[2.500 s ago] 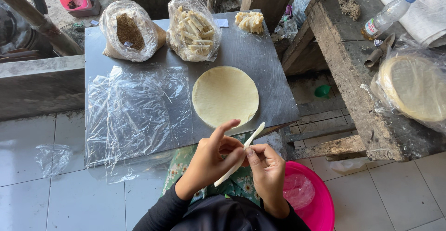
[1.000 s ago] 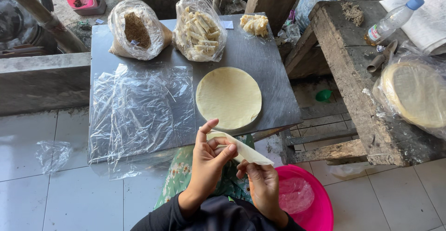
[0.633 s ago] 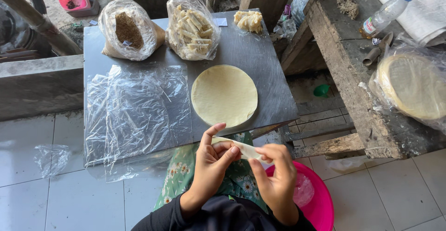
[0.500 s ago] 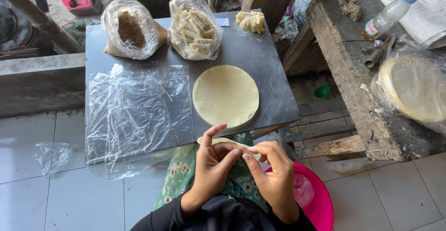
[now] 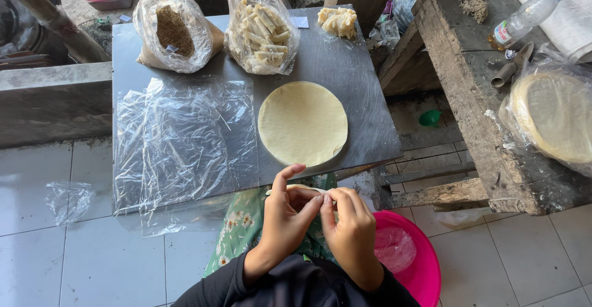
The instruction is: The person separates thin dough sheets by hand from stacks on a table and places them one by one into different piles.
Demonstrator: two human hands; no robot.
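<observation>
— What sits on the counter [image 5: 345, 54] in front of the person?

— A round pale wrapper [image 5: 303, 123] lies flat on the right half, and a clear plastic sheet [image 5: 185, 140] is spread over the left half, hanging past the near edge. At the far edge stand a bag of brown filling [image 5: 174, 30] and, just beside it, a bag of rolled sticks [image 5: 262, 28]. A small heap of pale pieces [image 5: 338, 21] lies in the far right corner.

— And around the counter?

— A pink basin [image 5: 419, 264] rests on the tiled floor by the person's right side. A rough wooden bench [image 5: 468, 97] to the right carries a plastic bottle [image 5: 527, 14] and a bagged stack of wrappers [image 5: 552, 119]. A crumpled plastic bag [image 5: 68, 201] lies on the floor to the left.

— Where is the piece being worked?

— A small folded wrapper [image 5: 306, 189] is held over the lap, just below the near edge of the counter, apart from the flat wrapper. Most of it is hidden by the fingers.

— How do the hands stand?

— The left hand [image 5: 288, 211] is curled around it with the forefinger raised. The right hand [image 5: 349, 224] pinches its end with the fingertips, touching the left hand.
</observation>
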